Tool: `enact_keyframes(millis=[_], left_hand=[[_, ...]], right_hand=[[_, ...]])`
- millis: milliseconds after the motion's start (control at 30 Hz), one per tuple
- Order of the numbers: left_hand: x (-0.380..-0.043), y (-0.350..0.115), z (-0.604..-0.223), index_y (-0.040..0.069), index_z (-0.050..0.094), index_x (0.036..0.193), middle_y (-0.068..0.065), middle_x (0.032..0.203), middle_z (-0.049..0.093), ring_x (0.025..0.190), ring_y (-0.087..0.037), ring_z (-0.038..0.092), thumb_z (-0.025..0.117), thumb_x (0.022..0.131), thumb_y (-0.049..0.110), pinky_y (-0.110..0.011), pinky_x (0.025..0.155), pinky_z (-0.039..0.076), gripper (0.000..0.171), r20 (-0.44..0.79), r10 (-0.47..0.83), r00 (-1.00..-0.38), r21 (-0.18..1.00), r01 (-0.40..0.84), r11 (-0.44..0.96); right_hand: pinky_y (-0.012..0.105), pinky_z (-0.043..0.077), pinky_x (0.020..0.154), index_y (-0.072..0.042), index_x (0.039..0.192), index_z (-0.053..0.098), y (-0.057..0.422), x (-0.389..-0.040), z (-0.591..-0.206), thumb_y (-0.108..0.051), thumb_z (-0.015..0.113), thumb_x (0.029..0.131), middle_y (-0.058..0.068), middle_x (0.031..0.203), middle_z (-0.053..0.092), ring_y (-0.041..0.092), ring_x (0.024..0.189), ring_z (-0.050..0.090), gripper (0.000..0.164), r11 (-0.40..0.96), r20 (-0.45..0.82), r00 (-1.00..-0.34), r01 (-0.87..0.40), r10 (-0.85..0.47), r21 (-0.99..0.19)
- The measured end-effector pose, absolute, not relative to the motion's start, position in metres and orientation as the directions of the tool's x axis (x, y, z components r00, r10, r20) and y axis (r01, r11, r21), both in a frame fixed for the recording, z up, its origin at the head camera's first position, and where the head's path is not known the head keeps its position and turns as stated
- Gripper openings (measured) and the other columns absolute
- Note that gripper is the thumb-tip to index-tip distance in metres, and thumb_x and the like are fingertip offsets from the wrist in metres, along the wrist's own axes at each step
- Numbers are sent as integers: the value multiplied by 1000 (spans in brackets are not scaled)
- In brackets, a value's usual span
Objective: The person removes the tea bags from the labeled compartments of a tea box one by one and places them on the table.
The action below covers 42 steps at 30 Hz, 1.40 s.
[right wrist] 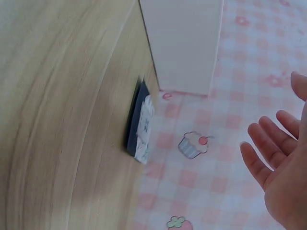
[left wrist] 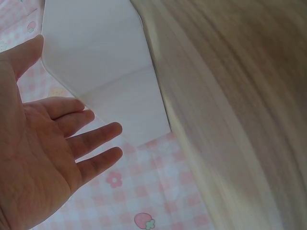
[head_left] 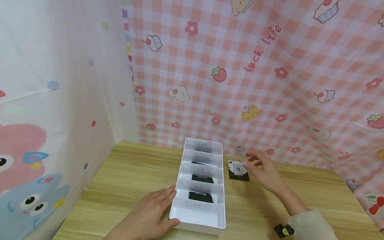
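Note:
A long white organizer box (head_left: 198,230) with several compartments stands lengthwise on the table. My left hand (head_left: 150,210) rests its fingertips and thumb against the box's near left side, fingers fairly straight, as the left wrist view also shows. Dark packets lie in the middle compartments, among them one black packet (head_left: 201,197) in the second from the front. To the right of the box a black-and-white square packet (head_left: 238,170) lies flat on the table. Beside and above that packet hovers my right hand (head_left: 265,171), fingers loosely bent and holding nothing; the right wrist view shows a gap between them.
The wooden table (head_left: 135,173) meets a pink checked curtain (head_left: 210,100) at the back. A white printed curtain (head_left: 60,133) hangs on the left. Near the right sleeve sits a small black object (head_left: 283,230) with a yellow mark.

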<state>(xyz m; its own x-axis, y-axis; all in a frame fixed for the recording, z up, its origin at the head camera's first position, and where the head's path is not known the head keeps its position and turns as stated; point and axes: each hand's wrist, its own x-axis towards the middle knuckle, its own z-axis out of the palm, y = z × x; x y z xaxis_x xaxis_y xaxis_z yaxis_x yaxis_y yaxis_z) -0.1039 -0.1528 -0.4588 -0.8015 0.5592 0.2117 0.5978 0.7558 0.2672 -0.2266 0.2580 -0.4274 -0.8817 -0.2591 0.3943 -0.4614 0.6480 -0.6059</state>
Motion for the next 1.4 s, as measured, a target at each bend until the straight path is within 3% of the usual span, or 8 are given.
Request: enact_keyframes(millis=[167,400,567,700,967,1200,1400], left_hand=[[-104,-152,-458,-1,56,149,-12,160,49,137,-30,57,51,100,70,-52,108,50,86,188,559,-808,274,590,760],[-104,-152,-458,-1,55,150,-12,160,48,137,-30,57,52,100,69,-52,109,49,86,181,561,-808,271,589,761],[-104,-152,-457,-1,56,149,-12,160,49,135,-30,58,54,101,67,-53,107,51,83,207,569,-796,256,605,754],[-104,-152,-456,-1,55,150,-11,160,48,136,-30,57,53,101,68,-53,107,50,84,195,566,-801,266,599,756],[-105,-151,-458,-1,55,149,-12,160,48,137,-31,57,52,100,69,-53,108,50,86,186,562,-806,274,592,758],[-104,-151,-459,-1,55,149,-11,160,48,137,-29,57,52,100,69,-51,109,49,86,196,562,-804,260,595,760],[-104,-152,-460,-1,55,149,-11,160,48,136,-29,57,52,100,69,-51,108,50,86,197,563,-803,257,597,760]], right_hand=[[38,55,88,-2,132,66,256,-212,-426,-8,79,90,12,124,71,26,107,66,44,629,491,-807,-575,-329,-523],[42,51,98,-8,138,64,251,-193,-425,-16,83,81,8,132,69,26,117,64,61,592,545,-720,-681,-430,-431],[28,39,112,-12,142,62,244,-183,-424,-15,85,77,8,140,65,26,130,58,69,568,550,-681,-722,-482,-396],[21,34,116,-10,145,60,238,-177,-424,-16,85,75,9,144,63,25,134,57,74,524,558,-627,-773,-543,-358],[45,49,104,-12,150,57,223,-166,-429,-32,85,79,4,146,63,26,130,61,79,503,533,-571,-816,-624,-285],[49,52,101,-15,149,58,209,-164,-438,-36,82,84,5,147,62,27,130,62,72,451,518,-519,-853,-680,-262],[49,55,97,-9,144,61,198,-164,-445,-36,81,87,5,143,65,24,125,64,66,422,522,-483,-874,-703,-241]])
